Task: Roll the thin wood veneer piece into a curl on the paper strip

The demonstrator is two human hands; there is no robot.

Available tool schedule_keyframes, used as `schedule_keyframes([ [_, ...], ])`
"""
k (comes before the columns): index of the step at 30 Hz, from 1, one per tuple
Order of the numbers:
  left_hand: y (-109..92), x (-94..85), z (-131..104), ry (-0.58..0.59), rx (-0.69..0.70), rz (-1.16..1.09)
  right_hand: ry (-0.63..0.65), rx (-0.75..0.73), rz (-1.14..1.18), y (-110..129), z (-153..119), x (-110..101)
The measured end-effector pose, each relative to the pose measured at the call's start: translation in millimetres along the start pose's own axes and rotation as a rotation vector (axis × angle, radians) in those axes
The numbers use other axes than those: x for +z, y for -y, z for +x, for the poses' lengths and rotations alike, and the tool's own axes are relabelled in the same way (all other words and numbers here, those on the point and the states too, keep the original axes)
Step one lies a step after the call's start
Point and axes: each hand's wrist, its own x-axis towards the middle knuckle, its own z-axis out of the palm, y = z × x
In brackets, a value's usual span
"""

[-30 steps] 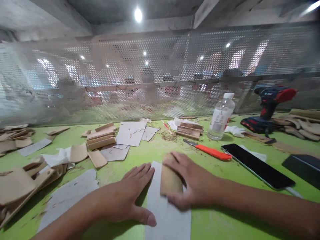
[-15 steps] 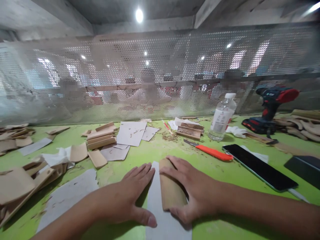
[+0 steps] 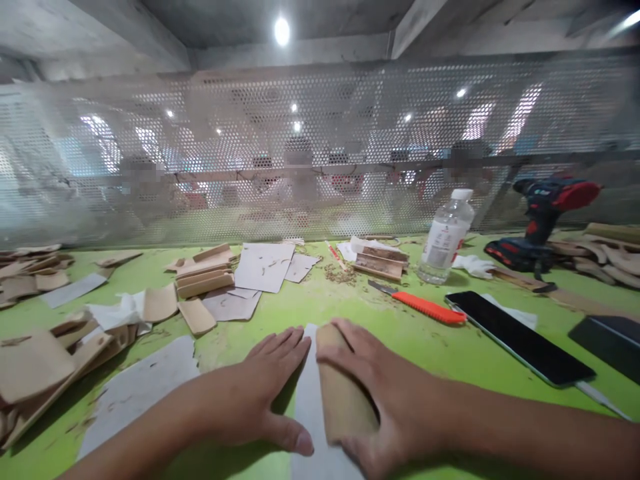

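Note:
My right hand [image 3: 387, 393] is wrapped over a curved bamboo piece [image 3: 345, 397], thumb at its near end and fingers along its far end. The piece lies hump side up on a pale grey paper strip [image 3: 305, 400]. My left hand [image 3: 265, 390] lies flat, its fingers stretched out and thumb apart, along the strip's left edge. Whether the fingertips press on the paper or only on the table cannot be made out. Beyond my right hand lies an orange utility knife [image 3: 430, 308] with its blade out.
Bamboo pieces [image 3: 205, 273] and paper sheets [image 3: 265, 267] lie ahead and left. A water bottle [image 3: 447, 237], a black phone [image 3: 520, 337] with a cable and a cordless drill [image 3: 543, 220] stand or lie on the right. A perforated screen [image 3: 300, 193] closes off the green table's [image 3: 280, 310] far side.
My right hand and the bamboo piece have slid a little toward me along the paper strip. My left hand has stayed in place.

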Motion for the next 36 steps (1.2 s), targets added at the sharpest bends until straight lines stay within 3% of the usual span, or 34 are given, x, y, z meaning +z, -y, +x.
schedule_keyframes([
  [3,0.4,0.6,0.4,-0.019,0.005,-0.016,0.024,-0.084,-0.007,-0.1,0.9,1.3],
  [8,1.7,1.7,0.3,-0.031,0.031,-0.002,-0.064,0.002,-0.025,-4.0,4.1,0.1],
  [13,1.5,1.4,-0.7,-0.027,0.031,-0.003,-0.005,-0.096,-0.02,-0.6,0.9,-0.4],
  [17,1.1,0.7,-0.5,-0.037,0.03,0.008,-0.037,0.013,-0.03,3.1,0.2,0.3],
  [22,2.4,3.0,0.9,-0.028,0.005,0.018,0.028,-0.102,-0.03,3.6,-0.7,-0.2],
  [27,1.6,3.2,0.6,-0.049,0.029,0.016,-0.096,-0.001,-0.035,-5.3,4.9,-2.0],
  [32,1.9,2.2,-1.3,-0.032,0.045,-0.006,-0.023,-0.006,0.0,-2.4,2.9,-0.4],
  [36,4.5,4.3,-0.9,-0.069,0.076,-0.024,-0.038,-0.038,-0.014,-3.6,2.0,-0.2],
])
